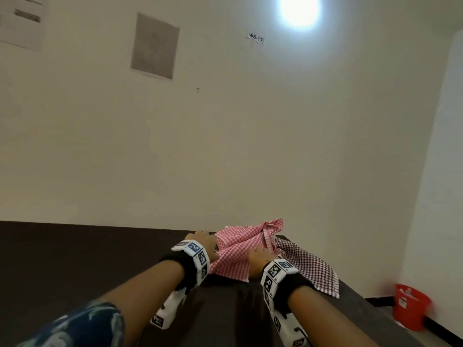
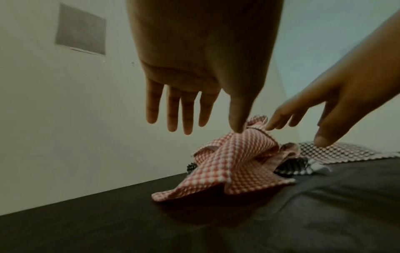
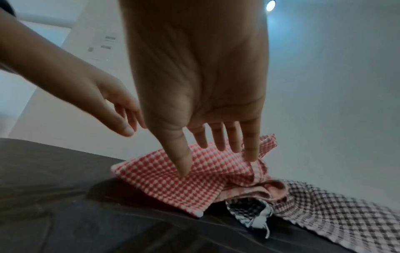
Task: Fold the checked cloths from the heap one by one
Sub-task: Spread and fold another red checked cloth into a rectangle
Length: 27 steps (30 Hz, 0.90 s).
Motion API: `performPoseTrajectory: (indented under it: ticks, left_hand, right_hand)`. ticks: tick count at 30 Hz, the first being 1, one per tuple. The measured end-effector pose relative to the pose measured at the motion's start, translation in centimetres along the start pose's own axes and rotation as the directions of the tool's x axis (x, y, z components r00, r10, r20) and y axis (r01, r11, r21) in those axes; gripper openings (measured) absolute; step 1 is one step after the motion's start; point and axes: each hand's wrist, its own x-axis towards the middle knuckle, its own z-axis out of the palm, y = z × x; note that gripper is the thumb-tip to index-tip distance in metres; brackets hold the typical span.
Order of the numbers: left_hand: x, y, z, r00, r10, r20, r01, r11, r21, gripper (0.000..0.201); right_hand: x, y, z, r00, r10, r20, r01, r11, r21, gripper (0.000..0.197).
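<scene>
Glaring ceiling lamp, dim blurry wrist views

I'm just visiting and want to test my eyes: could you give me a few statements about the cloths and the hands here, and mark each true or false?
1. The red checked cloth lies crumpled on top of the heap. True.
2. Both hands are clenched into fists. False: the left hand and the right hand have straight, spread fingers.
3. A brown checked cloth lies spread out to the right. True.
4. The bucket on the floor is blue. False: it is red.
5. The cloths lie on a white table. False: the table is dark.
</scene>
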Motion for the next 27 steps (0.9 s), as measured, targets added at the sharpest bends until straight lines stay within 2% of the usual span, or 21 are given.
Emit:
performPoseTrajectory:
  ticks: [2, 4, 6, 8, 10, 12, 15, 17, 18, 21, 23, 25, 27]
  left_hand:
    - [2.0, 0.5, 1.9, 0.998, -0.026, 0.065, 0.022, 0.998, 0.056, 0.055]
    - [3.2, 0.4, 3.1, 0.994, -0.055, 0.099, 0.049, 0.997, 0.056, 0.051]
    - [3.7, 0.5, 3.3, 0.992, -0.086, 0.087, 0.090, 0.995, -0.046, 0.037]
    - [3.8, 0.3, 2.6, 0.994, -0.104, 0.029, 0.108, 0.966, -0.234, 0.029]
    - [3.6, 0.0, 1.5, 0.992, -0.101, -0.072, 0.054, 0.875, -0.481, 0.022]
    - [3.3, -0.3, 0.0, 0.967, -0.135, -0.218, -0.057, 0.716, -0.696, 0.027]
    - [2.0, -0.8, -2.2, 0.894, -0.205, -0.399, -0.244, 0.522, -0.817, 0.034]
    - [0.2, -1.4, -3.7, 0.855, -0.241, -0.460, -0.317, 0.459, -0.830, 0.034]
    - [-0.7, -1.9, -4.4, 0.839, -0.250, -0.483, -0.338, 0.456, -0.823, 0.034]
    - [-4.0, -4.1, -6.6, 0.773, -0.279, -0.569, -0.379, 0.515, -0.768, 0.039]
    - [-6.3, -6.0, -7.9, 0.749, -0.312, -0.584, -0.378, 0.523, -0.764, 0.040]
    - [-8.3, -8.0, -8.3, 0.762, -0.364, -0.536, -0.319, 0.510, -0.799, 0.041]
    - [-10.1, -9.6, -8.2, 0.782, -0.422, -0.458, -0.223, 0.497, -0.839, 0.039]
  right_hand:
    - [1.8, 0.2, 0.8, 1.000, -0.011, 0.025, 0.010, 1.000, 0.005, 0.057]
    - [3.3, -0.1, 1.0, 0.999, -0.025, 0.037, 0.025, 1.000, 0.004, 0.057]
    - [4.5, -0.2, 1.0, 0.999, -0.046, 0.000, 0.046, 0.998, 0.038, 0.058]
    - [5.2, -0.3, 0.9, 0.994, -0.080, -0.075, 0.086, 0.992, 0.088, 0.066]
    - [5.1, -0.5, 0.7, 0.975, -0.120, -0.184, 0.151, 0.975, 0.165, 0.082]
    - [4.4, -1.1, 0.3, 0.932, -0.154, -0.327, 0.250, 0.928, 0.276, 0.094]
    - [2.3, -3.0, -0.5, 0.850, -0.086, -0.519, 0.369, 0.800, 0.472, 0.097]
    - [0.3, -4.6, -1.0, 0.806, -0.044, -0.590, 0.422, 0.742, 0.522, 0.089]
    - [-0.6, -5.2, -1.4, 0.783, -0.049, -0.621, 0.453, 0.728, 0.515, 0.078]
    - [-3.8, -7.0, -2.6, 0.702, -0.111, -0.703, 0.553, 0.706, 0.441, 0.031]
    - [-6.0, -7.6, -3.6, 0.675, -0.110, -0.730, 0.591, 0.673, 0.445, 0.016]
    - [-8.0, -8.1, -4.9, 0.678, -0.055, -0.733, 0.598, 0.621, 0.507, 0.013]
    - [-10.3, -9.2, -6.0, 0.711, -0.053, -0.701, 0.617, 0.525, 0.586, 0.014]
